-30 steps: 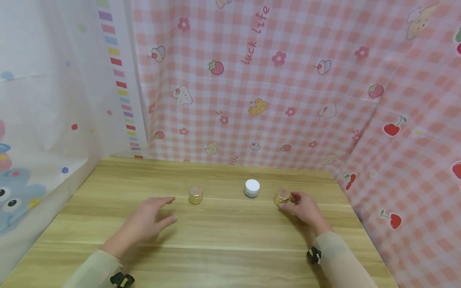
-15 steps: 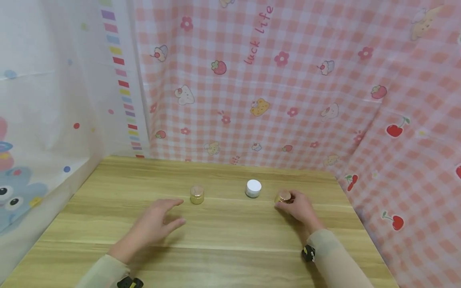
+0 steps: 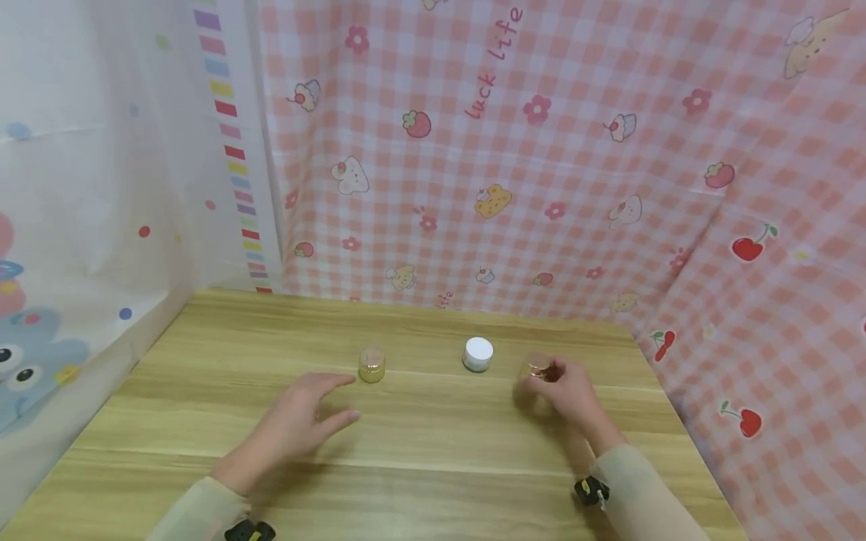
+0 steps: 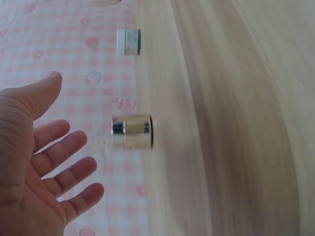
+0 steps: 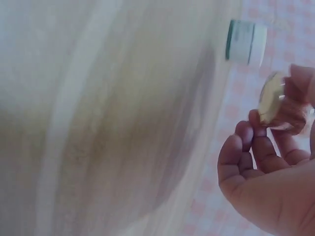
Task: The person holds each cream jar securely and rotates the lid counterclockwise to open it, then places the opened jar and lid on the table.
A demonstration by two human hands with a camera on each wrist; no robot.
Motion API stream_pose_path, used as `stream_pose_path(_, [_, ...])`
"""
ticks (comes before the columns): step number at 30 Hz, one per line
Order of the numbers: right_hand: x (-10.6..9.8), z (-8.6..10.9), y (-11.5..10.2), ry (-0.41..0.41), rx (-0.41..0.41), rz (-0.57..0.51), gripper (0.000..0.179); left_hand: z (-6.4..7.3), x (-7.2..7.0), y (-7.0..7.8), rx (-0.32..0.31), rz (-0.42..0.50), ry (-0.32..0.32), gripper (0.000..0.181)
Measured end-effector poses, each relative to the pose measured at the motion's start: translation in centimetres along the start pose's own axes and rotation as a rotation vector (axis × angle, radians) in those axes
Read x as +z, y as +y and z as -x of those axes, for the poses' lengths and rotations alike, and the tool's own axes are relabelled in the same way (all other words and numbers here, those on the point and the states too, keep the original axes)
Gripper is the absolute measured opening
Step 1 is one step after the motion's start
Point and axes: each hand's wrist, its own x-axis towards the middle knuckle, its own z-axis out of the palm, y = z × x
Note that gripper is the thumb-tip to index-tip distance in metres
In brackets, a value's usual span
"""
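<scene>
My right hand [image 3: 575,392] grips a small gold jar [image 3: 537,364] between thumb and fingers at the right of the table. In the right wrist view, this jar's pale round underside [image 5: 270,98] shows, raised off the wood. A second gold jar [image 3: 372,366] stands upright at centre left. Beside it, my left hand [image 3: 294,417] is held with thumb and fingers spread, gripping nothing. The left wrist view shows those fingers [image 4: 74,172] apart from the jar. Between the two gold jars stands a white-lidded jar [image 3: 478,355], with a label on its side [image 4: 132,42].
A wood-grain table [image 3: 406,481] carries the jars. Pink checked cloth [image 3: 433,165] hangs behind and along the right side. White printed cloth [image 3: 101,188] hangs at the left.
My left hand has moved right, nearer the left gold jar. The right hand has closed further round the right gold jar, which is now raised. The white-lidded jar has stayed in place.
</scene>
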Motion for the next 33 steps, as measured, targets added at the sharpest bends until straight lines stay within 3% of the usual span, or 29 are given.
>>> stream_pose_path(9, [2.3, 3.5, -3.9, -0.199, -0.052, -0.238, 0.036, -1.1, 0.9, 2.7, 0.048, 0.118, -0.048, 0.051])
stream_pose_path(18, [5.6, 7.2, -8.0, -0.427, -0.244, -0.257, 0.039, -2.2, 1.9, 6.8, 0.144, 0.272, -0.098, 0.051])
stream_pose_path(23, [6.7, 8.5, -9.6, -0.447, -0.319, -0.142, 0.034, -2.5, 2.4, 8.4, 0.212, 0.293, -0.122, 0.05])
stream_pose_path(29, [7.8, 8.9, -10.1, -0.426, -0.397, -0.088, 0.032, -3.0, 2.9, 9.0, 0.316, 0.282, -0.104, 0.037])
stream_pose_path(33, [8.1, 9.0, -10.3, -0.412, -0.428, -0.089, 0.027, -3.0, 3.1, 9.2, 0.315, 0.267, -0.111, 0.037])
